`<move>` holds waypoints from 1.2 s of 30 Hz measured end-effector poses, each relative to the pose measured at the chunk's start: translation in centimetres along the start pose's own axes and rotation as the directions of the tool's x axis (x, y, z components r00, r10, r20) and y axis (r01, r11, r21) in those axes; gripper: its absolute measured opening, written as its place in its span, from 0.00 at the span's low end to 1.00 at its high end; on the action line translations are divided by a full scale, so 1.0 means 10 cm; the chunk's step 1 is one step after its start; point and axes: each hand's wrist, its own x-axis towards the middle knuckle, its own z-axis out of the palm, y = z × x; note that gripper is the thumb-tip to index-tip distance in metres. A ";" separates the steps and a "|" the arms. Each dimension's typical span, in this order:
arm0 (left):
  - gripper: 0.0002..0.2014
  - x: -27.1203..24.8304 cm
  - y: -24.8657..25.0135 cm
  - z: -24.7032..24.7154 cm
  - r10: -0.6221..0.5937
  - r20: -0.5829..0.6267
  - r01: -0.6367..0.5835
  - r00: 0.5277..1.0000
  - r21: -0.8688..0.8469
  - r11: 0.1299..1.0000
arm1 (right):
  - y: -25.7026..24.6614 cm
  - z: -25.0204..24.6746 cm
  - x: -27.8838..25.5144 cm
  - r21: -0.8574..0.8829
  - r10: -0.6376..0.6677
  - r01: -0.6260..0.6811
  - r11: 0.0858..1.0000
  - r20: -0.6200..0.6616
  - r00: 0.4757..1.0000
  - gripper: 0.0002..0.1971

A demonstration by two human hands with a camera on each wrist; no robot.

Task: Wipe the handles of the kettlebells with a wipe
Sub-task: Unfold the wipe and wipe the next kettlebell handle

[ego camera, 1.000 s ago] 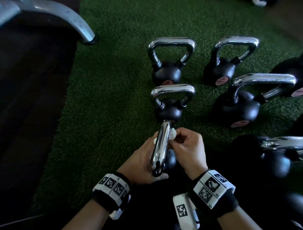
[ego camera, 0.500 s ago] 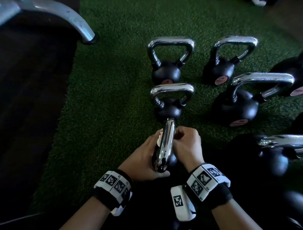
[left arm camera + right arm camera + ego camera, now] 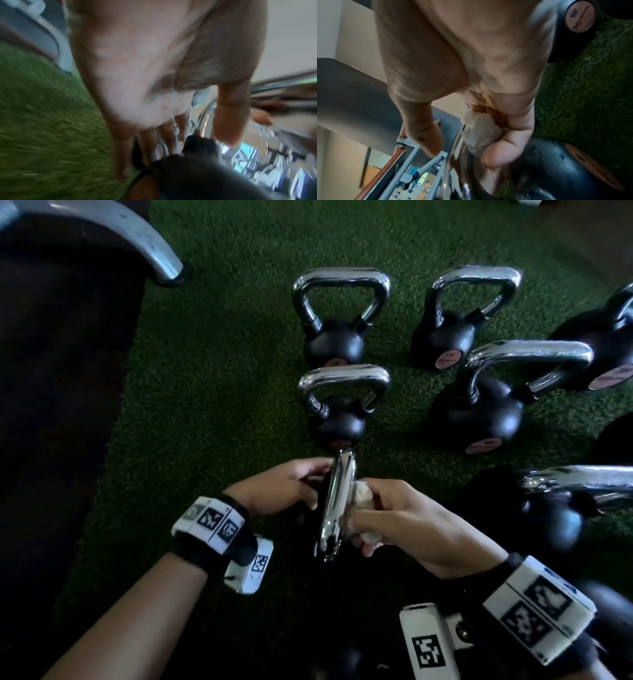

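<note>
Several kettlebells stand on the green turf (image 3: 219, 378), each a black ball with a shiny chrome handle. Low in the middle of the head view, the nearest kettlebell's handle (image 3: 337, 505) is seen edge-on as a bright upright loop, mirror-like, with the room reflected in it; its black body (image 3: 544, 166) is mostly hidden under the hands. The right hand (image 3: 407, 525) sits against the right side of that handle with its fingers curled around a crumpled white wipe (image 3: 363, 495), pressing it onto the chrome. In the right wrist view the wipe (image 3: 479, 134) is bunched between the thumb and the folded fingers, touching the metal. The left hand (image 3: 284, 487) is on the left side of the handle, fingertips at its upper part; in the left wrist view its fingers (image 3: 164, 136) look fairly straight and reach down past the chrome, but blur hides whether they wrap it.

Just above, at frame centre, stands a second kettlebell (image 3: 342, 405), and a third (image 3: 337, 316) behind it. Toward the upper right sit two more (image 3: 455, 316) (image 3: 493, 398). A curved grey metal bar (image 3: 113, 231) crosses the upper left corner.
</note>
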 end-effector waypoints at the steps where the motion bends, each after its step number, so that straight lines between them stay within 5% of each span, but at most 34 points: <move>1: 0.34 0.06 0.07 0.00 0.013 0.002 -0.013 1.000 0.030 0.999 | -0.02 -0.01 -0.01 -0.017 0.005 -0.005 1.000 0.019 1.000 0.14; 7: 0.11 0.15 0.22 -0.02 -0.033 -0.039 0.043 0.999 0.296 0.954 | -0.17 0.06 0.01 -0.519 -0.027 -0.065 0.852 -0.168 0.985 0.21; 13: 0.10 -0.04 0.06 0.15 -0.034 -0.327 0.091 0.945 0.162 0.983 | -0.18 0.02 -0.03 -0.576 -0.151 -0.027 0.817 -0.260 0.954 0.18; 18: 0.05 -0.28 0.01 0.46 -0.124 -0.512 0.145 0.850 0.000 0.989 | -0.13 -0.24 -0.13 -0.732 -0.308 0.112 0.672 -0.138 0.941 0.08; 21: 0.17 -0.41 -0.06 0.61 -0.129 -0.581 0.145 0.803 -0.019 0.989 | -0.01 -0.38 -0.10 -0.763 -0.420 0.192 0.617 -0.112 0.901 0.17; 24: 0.15 -0.49 -0.06 0.71 -0.109 -0.620 0.170 0.777 0.040 0.985 | 0.12 -0.43 -0.04 -0.791 -0.526 0.286 0.541 -0.053 0.849 0.21; 31: 0.12 -0.56 -0.03 0.70 0.049 -0.599 0.107 0.799 0.222 0.969 | 0.24 -0.39 -0.07 -0.786 -0.604 0.307 0.536 -0.103 0.790 0.22; 33: 0.15 -0.57 -0.08 0.62 0.038 -0.514 0.093 0.857 0.227 0.969 | 0.20 -0.41 -0.12 -0.765 -0.569 0.284 0.578 -0.129 0.812 0.22; 36: 0.25 -0.62 -0.16 0.33 -0.013 -0.222 0.075 0.975 0.274 0.959 | 0.07 -0.47 -0.20 -0.688 -0.523 0.285 0.668 -0.160 0.837 0.19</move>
